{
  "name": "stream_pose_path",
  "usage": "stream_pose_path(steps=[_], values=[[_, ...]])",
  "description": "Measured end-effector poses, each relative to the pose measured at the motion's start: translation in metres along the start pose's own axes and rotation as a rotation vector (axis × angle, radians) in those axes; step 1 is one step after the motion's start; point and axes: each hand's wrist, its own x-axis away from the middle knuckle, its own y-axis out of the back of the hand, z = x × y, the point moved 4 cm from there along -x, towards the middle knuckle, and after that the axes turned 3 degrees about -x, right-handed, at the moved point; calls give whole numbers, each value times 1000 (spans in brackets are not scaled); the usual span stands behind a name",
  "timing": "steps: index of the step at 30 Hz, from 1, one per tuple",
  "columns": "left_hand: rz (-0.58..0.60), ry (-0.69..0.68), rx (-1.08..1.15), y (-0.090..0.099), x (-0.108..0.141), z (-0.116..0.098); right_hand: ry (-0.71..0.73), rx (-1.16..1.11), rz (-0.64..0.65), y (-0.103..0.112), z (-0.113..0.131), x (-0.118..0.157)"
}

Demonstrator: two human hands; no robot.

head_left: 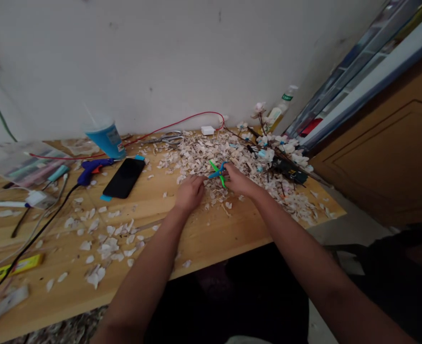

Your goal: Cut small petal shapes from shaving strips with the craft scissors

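Observation:
My right hand (236, 180) grips a pair of scissors (217, 173) with blue and bright green parts, and the blades are spread apart. My left hand (189, 193) is closed just left of the scissors, its fingertips close to the blue tip. Whatever it pinches is too small or hidden to name. Both hands are over the front of a large heap of pale, petal-like flakes (196, 152) on the wooden table. More loose flakes (108, 247) lie scattered to the left of my left forearm.
A black phone (124, 178), a blue glue gun (92, 169) and a blue cup (107, 140) stand or lie to the left. Flowering branches (280, 145) and a bottle (281, 109) are at the back right. Metal pliers or scissors (169, 138) lie behind. A red cable (182, 119) runs along the wall.

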Motion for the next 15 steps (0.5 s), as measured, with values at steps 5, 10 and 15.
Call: stream_pose_path(steps=[5, 10, 15], values=[[37, 9, -22, -3, -1, 0, 55, 65, 7, -1, 6, -7], [42, 37, 124, -3, 0, 2, 15, 20, -89, 2, 10, -12], [47, 151, 318, -3, -2, 0, 67, -206, -234, -4, 15, -3]])
